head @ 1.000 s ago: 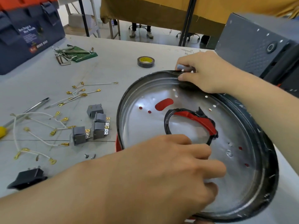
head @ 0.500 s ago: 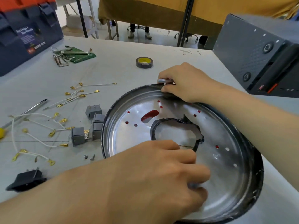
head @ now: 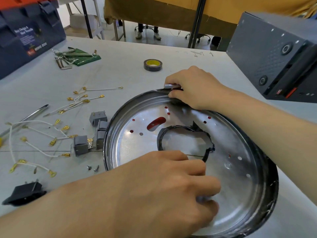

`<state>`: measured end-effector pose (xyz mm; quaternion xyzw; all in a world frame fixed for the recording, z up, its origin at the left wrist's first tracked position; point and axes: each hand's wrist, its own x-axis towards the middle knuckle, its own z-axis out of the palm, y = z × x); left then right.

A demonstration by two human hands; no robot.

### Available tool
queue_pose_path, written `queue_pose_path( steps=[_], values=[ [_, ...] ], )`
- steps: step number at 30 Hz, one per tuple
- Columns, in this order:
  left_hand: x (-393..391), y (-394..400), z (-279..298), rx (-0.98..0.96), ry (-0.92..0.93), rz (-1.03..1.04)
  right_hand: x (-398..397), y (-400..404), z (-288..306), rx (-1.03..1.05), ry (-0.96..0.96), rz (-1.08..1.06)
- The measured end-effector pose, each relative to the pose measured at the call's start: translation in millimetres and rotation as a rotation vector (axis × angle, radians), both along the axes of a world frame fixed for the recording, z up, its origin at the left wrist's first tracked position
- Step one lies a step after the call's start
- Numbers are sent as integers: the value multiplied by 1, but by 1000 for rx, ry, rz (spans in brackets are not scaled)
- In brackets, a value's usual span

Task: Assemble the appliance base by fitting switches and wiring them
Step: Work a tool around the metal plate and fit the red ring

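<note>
The round metal appliance base (head: 240, 169) lies open side up on the grey table, with a ragged centre hole and small punched holes. My right hand (head: 193, 86) pinches its far rim, thumb inside, and a small grey switch (head: 169, 86) shows between the fingers at the rim. My left hand (head: 171, 186) grips the near rim, fingers curled inside the dish. Several grey switches (head: 99, 131) lie just left of the base. White wires with gold terminals (head: 42, 134) are spread further left.
A black power socket (head: 24, 193) lies at the near left, two screws (head: 92, 168) beside the base. A tape roll (head: 152, 64), hex keys (head: 68, 57), a screwdriver shaft (head: 32, 114), a blue toolbox (head: 25, 31) and a grey machine (head: 277, 57) stand further back.
The base has dropped from tilted to flat on the table and shifted toward the switches. Both hands stayed on its rim and moved with it.
</note>
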<state>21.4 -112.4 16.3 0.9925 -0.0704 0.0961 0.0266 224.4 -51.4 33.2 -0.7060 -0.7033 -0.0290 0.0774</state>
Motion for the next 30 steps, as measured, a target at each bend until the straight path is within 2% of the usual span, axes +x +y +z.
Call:
queue_pose_path(
  steps=[13, 30],
  values=[
    [1, -1, -2, -33, 0, 16, 0, -2, 0, 1, -9, -2],
    [0, 5, -4, -28, 31, -29, 1, -4, -10, 105, -75, -3]
  ],
)
